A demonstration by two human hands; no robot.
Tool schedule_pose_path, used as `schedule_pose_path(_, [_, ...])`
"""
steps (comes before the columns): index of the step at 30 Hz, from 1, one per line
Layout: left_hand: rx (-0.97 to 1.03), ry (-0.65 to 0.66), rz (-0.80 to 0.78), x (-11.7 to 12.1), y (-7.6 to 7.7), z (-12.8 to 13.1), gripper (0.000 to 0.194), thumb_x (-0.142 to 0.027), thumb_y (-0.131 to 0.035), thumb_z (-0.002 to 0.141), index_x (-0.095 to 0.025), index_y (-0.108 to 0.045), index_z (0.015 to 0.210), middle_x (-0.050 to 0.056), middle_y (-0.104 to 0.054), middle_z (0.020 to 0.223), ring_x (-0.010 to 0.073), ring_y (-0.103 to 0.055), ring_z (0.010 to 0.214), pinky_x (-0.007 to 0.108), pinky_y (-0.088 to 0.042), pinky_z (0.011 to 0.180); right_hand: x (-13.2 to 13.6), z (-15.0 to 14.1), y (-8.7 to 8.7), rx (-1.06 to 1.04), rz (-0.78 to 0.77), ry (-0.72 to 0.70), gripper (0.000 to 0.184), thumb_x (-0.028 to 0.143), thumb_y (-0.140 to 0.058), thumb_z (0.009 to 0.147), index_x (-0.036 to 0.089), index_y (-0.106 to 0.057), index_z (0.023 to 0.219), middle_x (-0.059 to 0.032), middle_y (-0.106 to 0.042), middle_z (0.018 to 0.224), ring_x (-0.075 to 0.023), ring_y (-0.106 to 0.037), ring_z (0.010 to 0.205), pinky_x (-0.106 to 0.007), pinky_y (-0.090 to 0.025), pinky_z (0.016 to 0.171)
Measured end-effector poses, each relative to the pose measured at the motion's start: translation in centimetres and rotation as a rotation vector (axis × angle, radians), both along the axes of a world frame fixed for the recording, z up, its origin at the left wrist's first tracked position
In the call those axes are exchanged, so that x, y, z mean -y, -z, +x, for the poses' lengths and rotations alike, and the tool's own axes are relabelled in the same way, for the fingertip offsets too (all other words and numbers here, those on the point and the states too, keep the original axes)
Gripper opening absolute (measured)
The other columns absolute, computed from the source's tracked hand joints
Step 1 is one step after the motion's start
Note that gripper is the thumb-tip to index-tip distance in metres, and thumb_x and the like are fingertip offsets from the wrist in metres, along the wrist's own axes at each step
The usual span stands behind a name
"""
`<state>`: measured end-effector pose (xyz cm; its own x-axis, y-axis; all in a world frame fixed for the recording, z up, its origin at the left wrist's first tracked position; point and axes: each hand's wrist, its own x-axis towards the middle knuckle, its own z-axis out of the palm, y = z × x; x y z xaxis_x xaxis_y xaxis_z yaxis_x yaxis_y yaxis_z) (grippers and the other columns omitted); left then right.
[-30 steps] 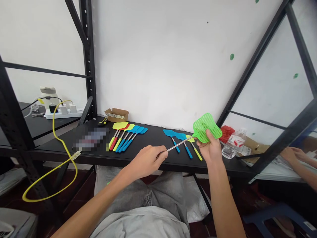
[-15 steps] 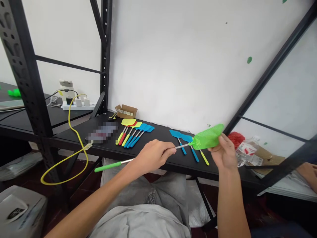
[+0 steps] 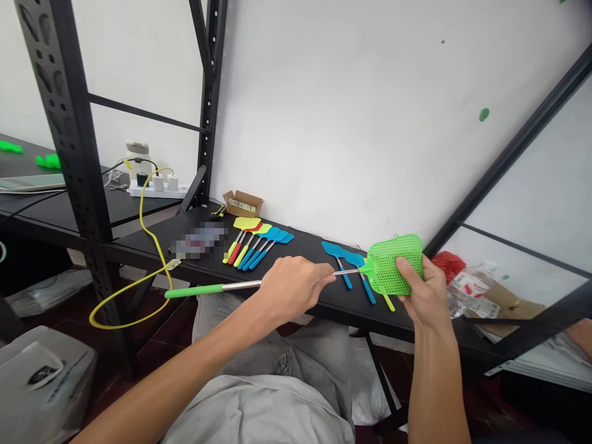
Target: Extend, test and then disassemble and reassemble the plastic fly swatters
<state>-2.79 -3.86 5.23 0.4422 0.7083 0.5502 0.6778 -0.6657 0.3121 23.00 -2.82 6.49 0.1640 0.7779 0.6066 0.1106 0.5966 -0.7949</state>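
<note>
Workshop or packing room, exact type unclear. Evidence: black bench [image 3: 308, 250] in perforated metal frame [image 3: 76, 123], fly swatters [image 3: 280, 235] laid out on it. Left of bench: second worktop [image 3: 41, 213] with loaded power strip [image 3: 160, 192]. Behind bench: bare, marked white wall [image 3: 342, 111]. Below bench: dark red floor [image 3: 160, 345]. Right of bench: part of another person [image 3: 581, 337].

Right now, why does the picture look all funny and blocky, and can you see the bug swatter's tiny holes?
In the head view: the black metal shelf posts lean outward, probably wide-lens stretching; square blocks hide a grey patch, so I can't tell what's there; the white wall looks bright; the green plastic swatter's holes show clearly.
</note>
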Motion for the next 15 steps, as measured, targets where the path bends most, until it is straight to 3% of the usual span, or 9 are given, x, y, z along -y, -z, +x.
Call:
schedule_pose_path(4, [-0.035,-0.049,0.031,0.0,0.2,0.3,0.032,-0.034,-0.039,0.097,-0.022,-0.063,0.079,0.004,-0.053,0.058,0.0163,-0.045,0.049,0.030,-0.017,0.056,0.1,-0.1,0.0,0.036,-0.051,0.020,0.020,0.035,-0.075,0.078,0.017,-0.069,0.084,-0.0004,-0.056,0.059,-0.0093,-0.044,0.040,-0.019,-0.031,0.026])
schedule_pose_path(7, [-0.087,-0.080,0.058,-0.2,0.4,0.3,0.034,-0.036,-0.036,0.098,-0.022,-0.063,0.082,0.005,-0.056,0.060,0.0170,-0.047,0.051,0.030,-0.017,0.056,-0.5,-0.3,0.2,-0.041,-0.110,-0.057,0.022,0.034,-0.076,0.077,0.017,-0.069,0.087,-0.0005,-0.056,0.060,-0.0095,-0.044,0.041,-0.019,-0.029,0.026])
schedule_pose_path(10, [-0.093,-0.089,0.078,-0.7,0.6,0.0,0.037,-0.040,-0.034,0.099,-0.023,-0.063,0.085,0.004,-0.058,0.062,0.0185,-0.052,0.055,0.030,-0.018,0.055,-1.6,-0.5,0.8,-0.211,-0.162,-0.237,0.023,0.036,-0.073,0.077,0.019,-0.068,0.091,-0.0011,-0.060,0.065,-0.0103,-0.046,0.044,-0.020,-0.030,0.029])
schedule_pose_path(15, [0.022,-0.092,0.051,-1.6,0.8,-0.5,0.041,-0.043,-0.030,0.101,-0.023,-0.063,0.087,0.003,-0.061,0.066,0.0182,-0.057,0.062,0.027,-0.025,0.056,-3.0,-0.8,2.2,-0.342,-0.242,-0.583,0.042,0.063,-0.059,0.079,0.026,-0.068,0.097,-0.0075,-0.068,0.099,-0.0183,-0.058,0.068,-0.024,-0.037,0.038])
